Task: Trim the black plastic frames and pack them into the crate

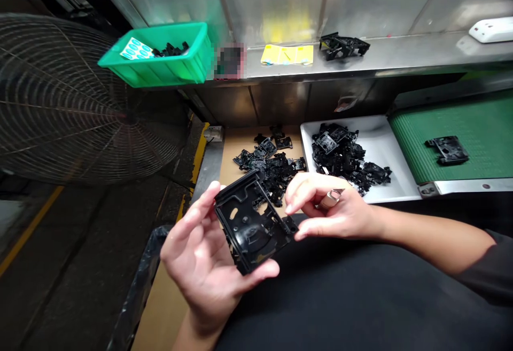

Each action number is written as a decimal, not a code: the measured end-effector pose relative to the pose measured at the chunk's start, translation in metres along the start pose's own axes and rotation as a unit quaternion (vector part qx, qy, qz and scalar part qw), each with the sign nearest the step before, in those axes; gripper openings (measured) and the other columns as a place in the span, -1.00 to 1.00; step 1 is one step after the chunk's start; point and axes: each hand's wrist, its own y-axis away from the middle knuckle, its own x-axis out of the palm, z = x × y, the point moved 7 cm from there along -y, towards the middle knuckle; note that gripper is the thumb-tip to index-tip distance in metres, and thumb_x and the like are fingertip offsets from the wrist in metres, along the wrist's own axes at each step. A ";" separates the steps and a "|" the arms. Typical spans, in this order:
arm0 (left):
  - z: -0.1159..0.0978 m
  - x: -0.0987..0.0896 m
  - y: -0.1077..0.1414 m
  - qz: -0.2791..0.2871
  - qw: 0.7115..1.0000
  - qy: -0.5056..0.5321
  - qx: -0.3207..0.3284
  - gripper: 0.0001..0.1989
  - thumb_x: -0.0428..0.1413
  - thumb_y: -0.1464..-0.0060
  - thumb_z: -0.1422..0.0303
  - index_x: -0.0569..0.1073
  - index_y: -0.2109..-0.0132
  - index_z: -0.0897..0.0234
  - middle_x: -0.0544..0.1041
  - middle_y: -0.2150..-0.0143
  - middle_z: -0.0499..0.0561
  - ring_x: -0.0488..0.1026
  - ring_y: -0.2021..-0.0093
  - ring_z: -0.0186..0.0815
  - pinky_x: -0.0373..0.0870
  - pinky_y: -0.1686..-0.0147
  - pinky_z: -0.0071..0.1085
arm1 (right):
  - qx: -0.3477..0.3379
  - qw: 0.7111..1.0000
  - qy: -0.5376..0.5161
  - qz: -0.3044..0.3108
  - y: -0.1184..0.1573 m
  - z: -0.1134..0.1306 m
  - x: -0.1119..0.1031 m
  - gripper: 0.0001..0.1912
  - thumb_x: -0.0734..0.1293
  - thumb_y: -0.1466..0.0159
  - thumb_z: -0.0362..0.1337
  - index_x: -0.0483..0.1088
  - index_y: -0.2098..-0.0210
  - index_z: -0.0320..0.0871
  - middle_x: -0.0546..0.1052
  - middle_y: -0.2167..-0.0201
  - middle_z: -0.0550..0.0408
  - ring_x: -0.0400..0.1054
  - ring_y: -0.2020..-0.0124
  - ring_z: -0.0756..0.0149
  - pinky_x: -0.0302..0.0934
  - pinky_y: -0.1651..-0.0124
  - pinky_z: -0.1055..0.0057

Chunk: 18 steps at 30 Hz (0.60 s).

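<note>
A black moulded plastic part (252, 231), flat with slots and a raised rim, is tilted in front of me. My left hand (208, 260) grips it, with the thumb along the lower edge and fingers at the upper left edge. My right hand (332, 207) closes thumb and fingers around its right corner. A small silver metal piece (332, 197) shows at the right hand's fingers; whether it is a ring or a tool I cannot tell. Just beyond lies a heap of similar black parts (276, 166) on a brown board (232, 140).
More black parts (340, 148) fill a white tray (395, 185). One part (451, 150) lies on a green conveyor belt (417, 126). The metal shelf (248, 76) bears a green bin (168, 73), yellow paper (286, 54) and a black assembly (342, 46). A large fan (80, 116) stands left.
</note>
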 end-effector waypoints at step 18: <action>-0.003 -0.008 0.007 0.008 0.998 0.024 0.059 0.24 0.62 0.44 0.19 0.27 -0.42 -0.10 0.43 -0.41 0.11 0.44 -0.35 0.08 0.52 -0.28 0.16 | -0.004 1.000 -0.003 0.015 -0.003 -0.001 0.011 -0.70 0.60 -0.22 -0.36 0.57 0.07 -0.17 0.51 0.16 0.05 0.14 0.50 0.58 0.08 0.57 0.58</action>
